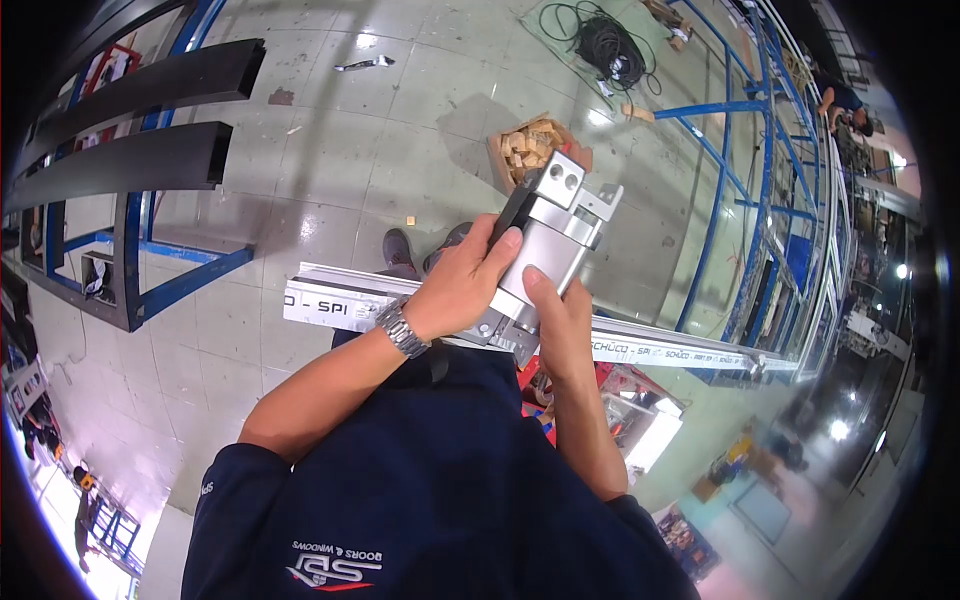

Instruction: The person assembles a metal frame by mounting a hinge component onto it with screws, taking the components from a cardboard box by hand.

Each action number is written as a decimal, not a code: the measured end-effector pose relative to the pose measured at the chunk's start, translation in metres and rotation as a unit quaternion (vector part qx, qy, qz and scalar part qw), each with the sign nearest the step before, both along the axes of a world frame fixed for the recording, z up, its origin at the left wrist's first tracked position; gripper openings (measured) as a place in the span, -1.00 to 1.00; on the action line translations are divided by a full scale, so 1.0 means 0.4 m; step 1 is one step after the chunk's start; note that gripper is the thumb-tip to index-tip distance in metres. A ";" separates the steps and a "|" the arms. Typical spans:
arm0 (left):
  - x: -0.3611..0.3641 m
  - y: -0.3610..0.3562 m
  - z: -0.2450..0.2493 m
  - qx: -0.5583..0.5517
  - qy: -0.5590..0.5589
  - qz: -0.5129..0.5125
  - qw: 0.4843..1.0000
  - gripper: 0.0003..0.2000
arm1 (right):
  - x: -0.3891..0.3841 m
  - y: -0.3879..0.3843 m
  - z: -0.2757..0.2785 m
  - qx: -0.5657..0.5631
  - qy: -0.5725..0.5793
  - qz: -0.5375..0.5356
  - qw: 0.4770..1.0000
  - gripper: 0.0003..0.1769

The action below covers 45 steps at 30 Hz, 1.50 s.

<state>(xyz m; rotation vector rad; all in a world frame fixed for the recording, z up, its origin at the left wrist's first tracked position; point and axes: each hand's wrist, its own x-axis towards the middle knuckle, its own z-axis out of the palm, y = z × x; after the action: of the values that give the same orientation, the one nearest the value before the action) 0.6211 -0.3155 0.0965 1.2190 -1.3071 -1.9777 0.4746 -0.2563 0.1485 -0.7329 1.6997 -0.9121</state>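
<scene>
Holding a silver metal block-shaped unit, tilted, in front of my waist, its lower end over the long pale wrapped profile that runs across me. Can't tell if they touch.

Left hand: thumb flat along the unit's top face, other fingers curled round its dark side. Right hand: thumb pressed on the face nearer me, fingers wrapped behind. So both are clamped on it; the undersides are hidden, can't say how deep the grip goes.

Risks as I see them: smooth metal, bare skin. If my palms are sweaty or oily it could slide, dent the profile, or carry on down to my dark shoes. The far end with two round holes sticks out past my hands, so if it's heavy it could tip away from me. My silver link wristwatch sits right over the profile (should've left it off); a low wrist could scrape the wrapping. Lowering it with fingers underneath could pinch them. Stepping forward blind, I might kick the open brown box of tan wood-coloured chunks.
</scene>
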 end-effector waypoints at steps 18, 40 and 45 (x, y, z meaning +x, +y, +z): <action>-0.001 0.013 -0.058 0.136 0.184 0.039 0.973 -0.47 | -0.061 0.031 0.013 -0.028 -0.055 0.109 0.992 -0.18; -0.017 0.001 -0.072 0.008 0.171 0.153 0.973 -0.31 | -0.019 0.052 0.038 0.037 0.156 0.094 0.983 -0.33; -0.007 0.015 -0.063 0.002 0.209 0.143 0.967 -0.27 | -0.035 0.062 0.025 0.003 0.135 0.120 0.983 -0.29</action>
<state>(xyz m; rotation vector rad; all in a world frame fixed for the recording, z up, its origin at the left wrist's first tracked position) 0.6182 -0.3093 0.0714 0.8673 -0.8655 -1.8899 0.4608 -0.2317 0.1584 -1.0712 1.7982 -0.6607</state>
